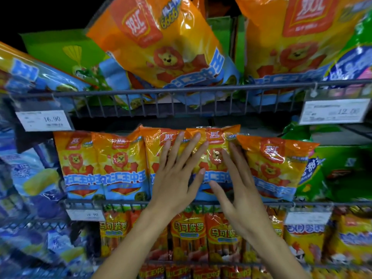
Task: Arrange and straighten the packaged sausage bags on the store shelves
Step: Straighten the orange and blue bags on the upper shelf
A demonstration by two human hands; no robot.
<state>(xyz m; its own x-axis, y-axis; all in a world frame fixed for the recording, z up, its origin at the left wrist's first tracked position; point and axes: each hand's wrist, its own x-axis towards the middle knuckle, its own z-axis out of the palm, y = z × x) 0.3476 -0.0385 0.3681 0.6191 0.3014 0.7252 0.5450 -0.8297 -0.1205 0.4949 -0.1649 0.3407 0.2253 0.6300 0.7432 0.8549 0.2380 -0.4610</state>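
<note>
Left hand (173, 176) and right hand (239, 184) flat, fingers straight, pressing the middle orange sausage bags (213, 158) on the wire shelf (84, 201). Nothing gripped. Rightmost bag (275, 168) tilted, overlapping its neighbour.

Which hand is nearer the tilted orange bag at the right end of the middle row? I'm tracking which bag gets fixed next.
Right. The right hand lies beside the tilted bag, fingertips at its left edge; the left hand is further left.

"16.90" on left price tag (44, 120), "12.00" on right price tag (334, 111), "双汇" on orange sausage bags (118, 164)
</note>
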